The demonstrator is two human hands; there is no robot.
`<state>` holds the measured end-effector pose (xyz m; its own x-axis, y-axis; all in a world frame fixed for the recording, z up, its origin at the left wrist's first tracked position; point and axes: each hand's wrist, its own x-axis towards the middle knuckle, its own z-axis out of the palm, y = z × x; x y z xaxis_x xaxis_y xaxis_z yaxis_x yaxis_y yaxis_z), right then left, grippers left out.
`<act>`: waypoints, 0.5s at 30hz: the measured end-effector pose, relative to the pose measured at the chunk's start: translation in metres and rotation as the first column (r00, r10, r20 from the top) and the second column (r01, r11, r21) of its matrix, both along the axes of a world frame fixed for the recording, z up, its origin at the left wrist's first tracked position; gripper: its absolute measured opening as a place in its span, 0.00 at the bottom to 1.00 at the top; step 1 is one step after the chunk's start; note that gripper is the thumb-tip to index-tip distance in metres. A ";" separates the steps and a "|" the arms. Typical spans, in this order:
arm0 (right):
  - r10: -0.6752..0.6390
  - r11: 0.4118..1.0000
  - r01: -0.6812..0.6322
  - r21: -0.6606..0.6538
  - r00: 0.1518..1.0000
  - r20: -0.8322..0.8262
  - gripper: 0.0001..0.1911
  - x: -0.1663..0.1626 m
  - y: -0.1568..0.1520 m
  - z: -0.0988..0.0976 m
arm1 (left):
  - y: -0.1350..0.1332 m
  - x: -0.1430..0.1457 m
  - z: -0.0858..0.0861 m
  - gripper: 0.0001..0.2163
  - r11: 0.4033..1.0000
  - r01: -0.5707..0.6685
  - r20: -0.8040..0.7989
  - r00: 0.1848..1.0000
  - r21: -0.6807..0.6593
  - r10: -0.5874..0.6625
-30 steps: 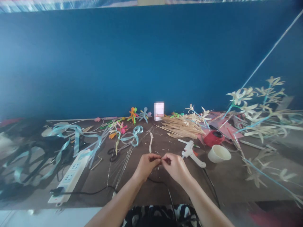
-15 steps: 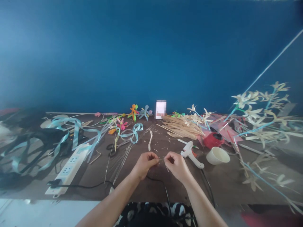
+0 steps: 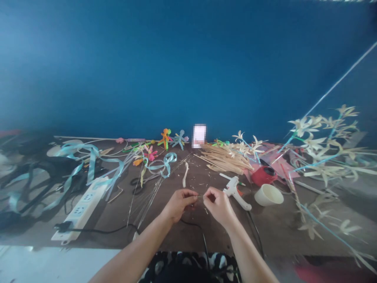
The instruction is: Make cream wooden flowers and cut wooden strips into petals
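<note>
A short, thin strand (image 3: 200, 195), pale and too fine to identify for sure, stretches between my two hands above the dark table. My left hand (image 3: 180, 204) pinches one end of it between thumb and fingers. The other end is pinched in my right hand (image 3: 217, 204), a little to the right. Behind my left hand lies a curled cream strip (image 3: 185, 175). A white hot glue gun (image 3: 236, 192) rests just right of my right hand, its cord running to the front edge. Small pale scraps dot the tabletop around my fingers.
A white cup (image 3: 268, 195) and a red roll (image 3: 263, 175) stand at right, near dried-husk flowers (image 3: 321, 137). Husk strips (image 3: 226, 157) are piled behind. On the left are a power strip (image 3: 82, 210), thin wires (image 3: 150, 196), blue ribbon (image 3: 92, 161) and colourful pipe-cleaner figures (image 3: 165, 138).
My hands hold nearly the same pose with the strand between them. The whole view has shifted slightly, so the table items sit a little further left.
</note>
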<state>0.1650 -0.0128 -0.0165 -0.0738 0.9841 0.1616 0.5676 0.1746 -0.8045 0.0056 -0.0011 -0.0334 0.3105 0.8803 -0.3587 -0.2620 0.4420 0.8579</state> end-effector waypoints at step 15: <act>-0.029 1.000 0.028 -0.008 0.998 -0.052 0.06 0.002 0.001 -0.012 | -0.002 0.002 -0.001 0.05 0.987 -0.006 -0.259 0.965 0.163 0.049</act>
<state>0.1669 -0.0116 -0.0284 -0.0374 0.9868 0.1576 0.5299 0.1533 -0.8341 0.0073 -0.0031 -0.0347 0.1995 0.9397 -0.2779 -0.0296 0.2892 0.9568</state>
